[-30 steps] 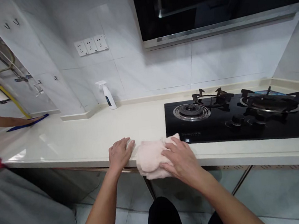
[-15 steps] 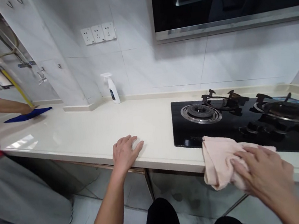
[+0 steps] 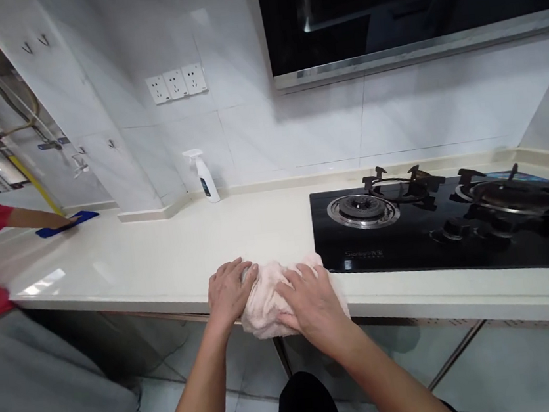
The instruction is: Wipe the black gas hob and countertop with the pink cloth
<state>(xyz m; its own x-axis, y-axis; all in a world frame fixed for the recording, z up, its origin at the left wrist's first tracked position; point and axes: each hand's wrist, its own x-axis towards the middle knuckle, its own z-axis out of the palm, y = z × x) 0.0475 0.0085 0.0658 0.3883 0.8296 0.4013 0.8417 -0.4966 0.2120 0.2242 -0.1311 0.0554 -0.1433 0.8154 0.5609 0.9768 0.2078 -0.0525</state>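
Pale pink crumpled cloth had swept back from the black glass gas hob along the front edge of the cream stone countertop, pressed under the spread right hand and meeting the spread left hand, which suggested back-and-forth wiping.

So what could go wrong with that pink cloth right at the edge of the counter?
The pink cloth droops over the front edge of the counter under the right hand, so it might slide off to the floor. The left hand rests against the cloth and could get bumped. The black hob lies just to its right; a wide wipe could perhaps catch on a knob.
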